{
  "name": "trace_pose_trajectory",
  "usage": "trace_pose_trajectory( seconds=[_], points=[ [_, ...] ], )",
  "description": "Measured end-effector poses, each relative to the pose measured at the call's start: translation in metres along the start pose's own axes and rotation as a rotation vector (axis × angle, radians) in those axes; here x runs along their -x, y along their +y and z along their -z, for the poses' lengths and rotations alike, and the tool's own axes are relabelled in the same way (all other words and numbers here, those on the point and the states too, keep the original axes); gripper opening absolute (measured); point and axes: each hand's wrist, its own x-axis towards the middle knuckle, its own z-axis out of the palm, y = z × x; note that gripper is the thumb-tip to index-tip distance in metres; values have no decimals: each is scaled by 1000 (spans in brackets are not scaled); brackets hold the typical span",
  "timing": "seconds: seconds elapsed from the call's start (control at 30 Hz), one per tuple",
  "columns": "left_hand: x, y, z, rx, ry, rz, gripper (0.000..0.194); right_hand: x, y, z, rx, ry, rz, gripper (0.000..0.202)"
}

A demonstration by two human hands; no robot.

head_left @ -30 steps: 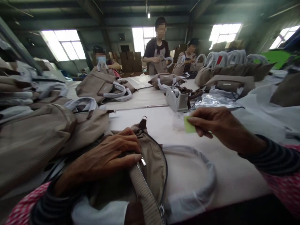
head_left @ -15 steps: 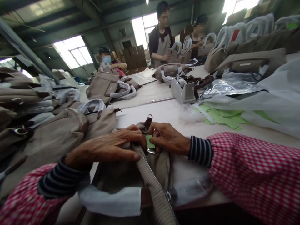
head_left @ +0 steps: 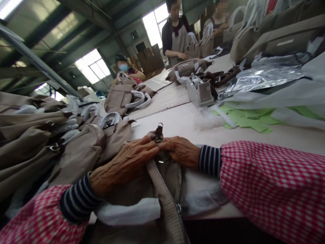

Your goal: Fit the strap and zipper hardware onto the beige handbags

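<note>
Long white table (head_left: 177, 122) in a bag workshop. Both hands now meet on taupe handbag (head_left: 162, 176) at near edge: right hand (head_left: 181, 152) has tucked the green slip from sight, fingers curled narrow; left hand (head_left: 124, 164) flat, pressing.

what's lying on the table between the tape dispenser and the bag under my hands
In the head view, a clump of clear plastic lies between the tape dispenser and the bag.
</note>
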Motion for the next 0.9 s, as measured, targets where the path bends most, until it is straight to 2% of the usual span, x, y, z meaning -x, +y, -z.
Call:
trace_pose_trajectory(
  seconds=[0.13, 0.3, 0.47, 0.67, 0.73, 0.83, 0.9],
  points=[
    [-10, -2, 10, -49, 39, -39, 14, 1, -5, 2, 237, -113, 115, 21],
    [-16, -13, 26, -57, 0, -92, 22, 0, -5, 7, 365, -118, 106, 26],
    [-13, -16, 17, -16, -8, -46, 49, -1, -1, 6, 384, -114, 117, 28],
    [-14, -13, 7, -10, -33, -32, 55, -2, 1, 7, 290, -119, 62, 20],
    [-16, -16, 3, 62, -13, -14, 51, -2, 0, 8, 301, -135, 69, 21],
    [-17, -19, 0, 234, 29, 7, 28, -1, -2, 8, 342, -137, 79, 22],
    [-15, -20, 0, 348, 54, -8, 21, 0, -1, 6, 364, -122, 85, 21]
  ],
)
